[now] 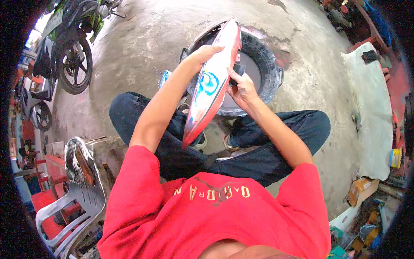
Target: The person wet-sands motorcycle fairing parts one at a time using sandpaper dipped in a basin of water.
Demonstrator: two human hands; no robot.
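A long, pointed motorcycle body panel [211, 82], white and red with a blue swirl, is held slanted in front of me, partly over the black tub [271, 64] of greyish water. My left hand [207, 55] grips the panel's left edge, with the thumb lying on the white face. At the opposite edge, my right hand [242, 88] has its fingers closed round a small dark piece [239, 69] that looks like sandpaper. Those fingers are close against the panel's red side; some are hidden behind it.
Concrete floor surrounds the tub. A blue-and-white packet [165, 78] lies left of it, by my knee. Motorcycles [75, 64] stand at the far left, and a grey plastic chair [84, 185] is at lower left. A pale panel [371, 116] and clutter line the right side.
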